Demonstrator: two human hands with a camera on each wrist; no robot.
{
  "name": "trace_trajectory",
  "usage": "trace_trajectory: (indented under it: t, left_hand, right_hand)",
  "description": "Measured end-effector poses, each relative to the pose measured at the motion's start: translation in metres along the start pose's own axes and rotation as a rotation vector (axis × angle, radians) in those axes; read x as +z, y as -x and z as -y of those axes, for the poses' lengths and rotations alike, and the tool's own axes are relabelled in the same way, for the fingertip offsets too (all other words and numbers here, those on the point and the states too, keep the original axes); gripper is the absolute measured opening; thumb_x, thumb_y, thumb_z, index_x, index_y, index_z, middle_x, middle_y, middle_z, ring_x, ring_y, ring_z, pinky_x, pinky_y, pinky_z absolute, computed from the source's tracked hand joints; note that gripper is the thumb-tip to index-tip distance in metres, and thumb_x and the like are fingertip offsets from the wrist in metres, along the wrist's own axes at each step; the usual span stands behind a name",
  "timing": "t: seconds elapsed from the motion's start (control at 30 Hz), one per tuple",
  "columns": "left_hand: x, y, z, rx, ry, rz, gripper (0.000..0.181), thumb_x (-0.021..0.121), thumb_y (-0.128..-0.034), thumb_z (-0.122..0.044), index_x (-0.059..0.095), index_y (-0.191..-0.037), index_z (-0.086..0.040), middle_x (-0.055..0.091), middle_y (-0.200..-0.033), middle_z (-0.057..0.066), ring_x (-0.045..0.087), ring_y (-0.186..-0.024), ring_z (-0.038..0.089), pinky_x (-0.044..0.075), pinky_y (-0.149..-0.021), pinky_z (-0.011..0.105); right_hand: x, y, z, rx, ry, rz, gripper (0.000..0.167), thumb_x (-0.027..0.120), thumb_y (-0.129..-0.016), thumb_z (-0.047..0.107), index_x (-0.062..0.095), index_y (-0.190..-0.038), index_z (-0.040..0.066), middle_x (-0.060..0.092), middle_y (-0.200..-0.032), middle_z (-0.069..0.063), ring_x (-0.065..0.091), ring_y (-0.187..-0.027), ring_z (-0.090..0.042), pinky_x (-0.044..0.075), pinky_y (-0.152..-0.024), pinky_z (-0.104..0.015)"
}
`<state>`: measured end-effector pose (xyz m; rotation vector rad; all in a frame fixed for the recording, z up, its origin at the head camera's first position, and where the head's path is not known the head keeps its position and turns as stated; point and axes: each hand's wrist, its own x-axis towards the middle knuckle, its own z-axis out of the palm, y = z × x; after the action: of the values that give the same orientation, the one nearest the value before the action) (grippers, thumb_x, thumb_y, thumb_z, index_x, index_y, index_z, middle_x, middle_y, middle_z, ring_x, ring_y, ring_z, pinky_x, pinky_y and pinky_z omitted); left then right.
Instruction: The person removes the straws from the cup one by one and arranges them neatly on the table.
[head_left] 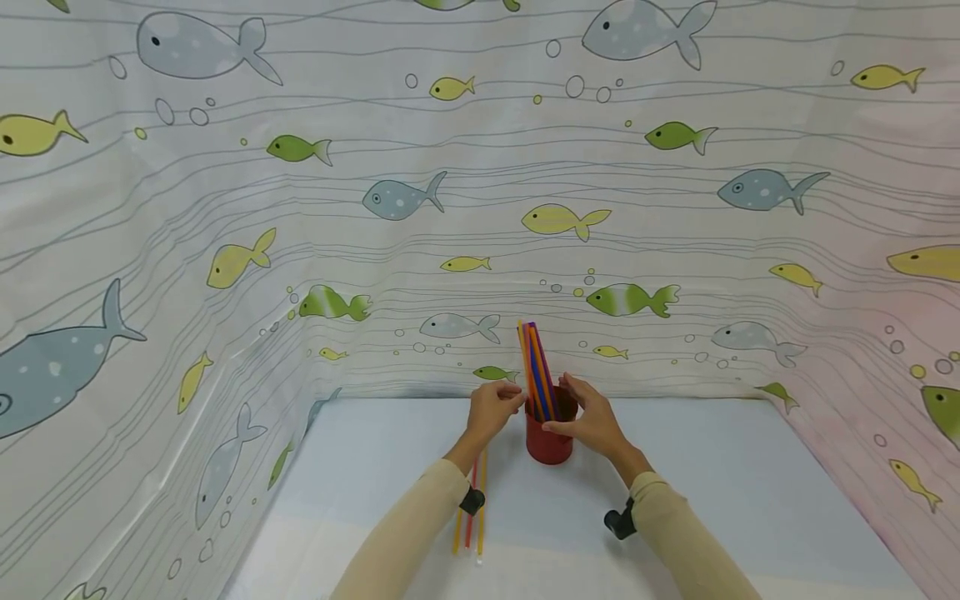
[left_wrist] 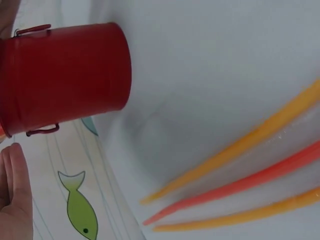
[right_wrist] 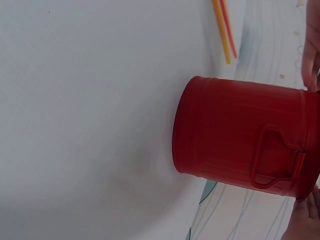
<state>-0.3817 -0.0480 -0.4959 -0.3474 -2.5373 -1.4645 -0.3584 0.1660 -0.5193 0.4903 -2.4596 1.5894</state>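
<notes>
A red metal bucket [head_left: 549, 442] with small wire side handles stands upright on the table. Several long thin coloured sticks [head_left: 537, 375], orange, blue and purple, lean inside it and reach well above the rim. My right hand [head_left: 592, 421] holds the bucket near its rim, thumb at the front and fingers at the far side. Just left of the rim is my left hand [head_left: 495, 408]; in the left wrist view its fingers [left_wrist: 19, 172] look straight, with a small gap to the bucket. I see nothing in its grasp.
Left of the bucket, two yellow-orange sticks and a red stick [left_wrist: 250, 181] lie side by side on the white tabletop [head_left: 675, 483], partly under my left forearm. A fish-patterned curtain [head_left: 510, 175] closes off the table's back and sides.
</notes>
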Motion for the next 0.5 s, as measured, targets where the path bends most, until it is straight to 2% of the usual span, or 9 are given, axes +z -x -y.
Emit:
trace_trajectory:
  t: [0.2, 0.5]
  left_hand:
    - [0.0038, -0.0051, -0.0015, -0.008, 0.054, -0.025, 0.022, 0.076, -0.087, -0.022, 0.075, -0.1, -0.004, 0.073, -0.082, 0.0, 0.067, -0.063, 0.008, 0.055, -0.059, 0.023]
    - [0.0072, -0.0065, -0.0055, -0.011, 0.146, -0.051, 0.02, 0.073, -0.0888, -0.013, 0.074, -0.106, -0.002, 0.074, -0.089, 0.005, 0.07, -0.075, 0.013, 0.057, -0.067, 0.024]
  right_hand:
    - [0.0003, -0.0003, -0.0007, -0.006, 0.008, -0.007, 0.1, 0.09, -0.07, 0.027, 0.035, -0.151, 0.007, 0.05, -0.141, -0.01, 0.045, -0.132, -0.027, 0.035, -0.109, -0.046]
    - [0.0005, 0.0011, -0.0009, -0.006, 0.006, -0.01, 0.099, 0.09, -0.07, 0.026, 0.036, -0.149, 0.002, 0.048, -0.142, -0.018, 0.045, -0.132, -0.03, 0.034, -0.109, -0.049]
